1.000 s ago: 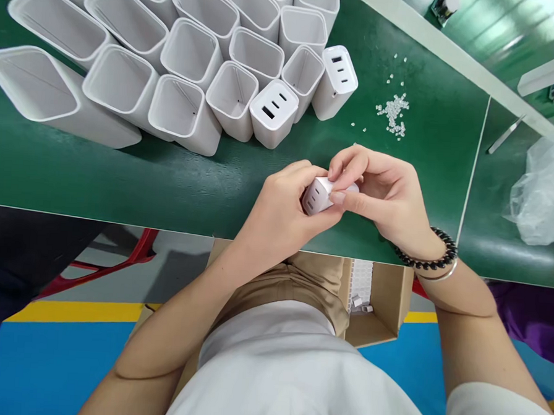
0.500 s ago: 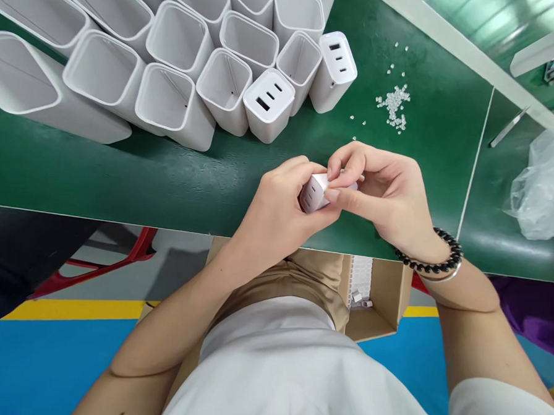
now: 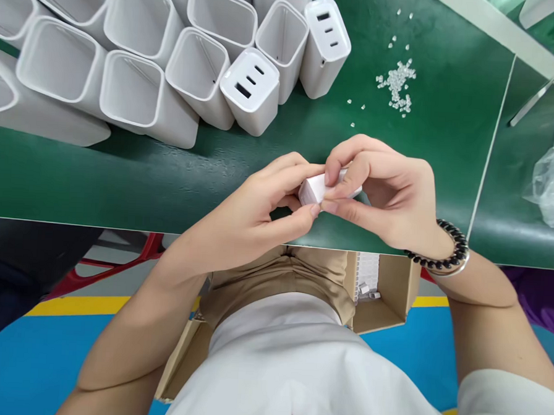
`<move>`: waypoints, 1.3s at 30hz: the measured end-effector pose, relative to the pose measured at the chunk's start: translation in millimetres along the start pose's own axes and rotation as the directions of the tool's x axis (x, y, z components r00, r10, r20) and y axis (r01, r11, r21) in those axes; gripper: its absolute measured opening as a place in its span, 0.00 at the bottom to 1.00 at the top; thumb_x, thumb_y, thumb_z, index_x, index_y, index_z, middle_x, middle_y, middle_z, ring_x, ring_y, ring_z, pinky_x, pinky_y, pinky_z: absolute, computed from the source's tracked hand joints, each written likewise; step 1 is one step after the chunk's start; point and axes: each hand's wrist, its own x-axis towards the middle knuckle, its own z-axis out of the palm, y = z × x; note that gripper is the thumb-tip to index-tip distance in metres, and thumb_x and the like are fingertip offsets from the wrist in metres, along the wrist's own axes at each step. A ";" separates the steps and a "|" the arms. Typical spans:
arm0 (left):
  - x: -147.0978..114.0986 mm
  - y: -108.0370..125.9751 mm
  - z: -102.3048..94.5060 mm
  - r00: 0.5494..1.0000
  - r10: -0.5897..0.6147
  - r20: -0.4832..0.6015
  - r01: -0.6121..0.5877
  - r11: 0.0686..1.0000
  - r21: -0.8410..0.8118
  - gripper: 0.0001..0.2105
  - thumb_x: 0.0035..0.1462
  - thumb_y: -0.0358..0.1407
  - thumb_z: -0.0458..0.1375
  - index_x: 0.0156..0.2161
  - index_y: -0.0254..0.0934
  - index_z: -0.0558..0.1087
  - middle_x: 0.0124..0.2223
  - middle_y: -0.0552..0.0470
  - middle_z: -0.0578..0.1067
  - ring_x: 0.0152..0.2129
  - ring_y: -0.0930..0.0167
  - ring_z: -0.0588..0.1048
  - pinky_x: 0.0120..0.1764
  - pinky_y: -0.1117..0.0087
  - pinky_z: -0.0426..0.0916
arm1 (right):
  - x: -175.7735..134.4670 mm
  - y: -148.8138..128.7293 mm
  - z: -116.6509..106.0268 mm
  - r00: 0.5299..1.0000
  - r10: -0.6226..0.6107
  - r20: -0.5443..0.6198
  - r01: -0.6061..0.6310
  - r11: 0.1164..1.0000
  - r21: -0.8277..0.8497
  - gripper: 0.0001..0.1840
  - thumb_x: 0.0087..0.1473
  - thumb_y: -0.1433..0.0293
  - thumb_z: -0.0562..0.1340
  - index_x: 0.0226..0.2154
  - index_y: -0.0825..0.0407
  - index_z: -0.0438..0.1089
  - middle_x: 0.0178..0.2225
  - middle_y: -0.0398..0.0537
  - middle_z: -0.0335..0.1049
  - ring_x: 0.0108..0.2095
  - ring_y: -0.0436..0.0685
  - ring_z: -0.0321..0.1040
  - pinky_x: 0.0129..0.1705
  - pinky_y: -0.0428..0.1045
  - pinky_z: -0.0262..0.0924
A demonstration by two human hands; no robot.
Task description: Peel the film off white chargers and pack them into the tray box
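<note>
The left hand (image 3: 265,199) brackets the white casing (image 3: 312,189) between fingers; the right hand (image 3: 391,194) pinches its edge, ideally lightly

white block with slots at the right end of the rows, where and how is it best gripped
Probably by the near and far narrow ends of the white block, just below its slotted top, coming from above and the right. It stands slotted top up with its right flank exposed, while an open housing sits close on its left.
</note>
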 end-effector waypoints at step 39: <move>-13.3 9.7 22.6 0.981 -0.046 -0.186 0.078 0.983 0.165 0.16 0.55 0.26 0.56 0.48 0.43 0.75 0.45 0.48 0.71 0.39 0.67 0.71 0.37 0.71 0.77 | -8.2 13.2 10.4 0.994 -0.100 0.044 0.102 0.993 -0.053 0.12 0.50 0.73 0.67 0.23 0.48 0.64 0.33 0.42 0.67 0.35 0.52 0.66 0.42 0.54 0.67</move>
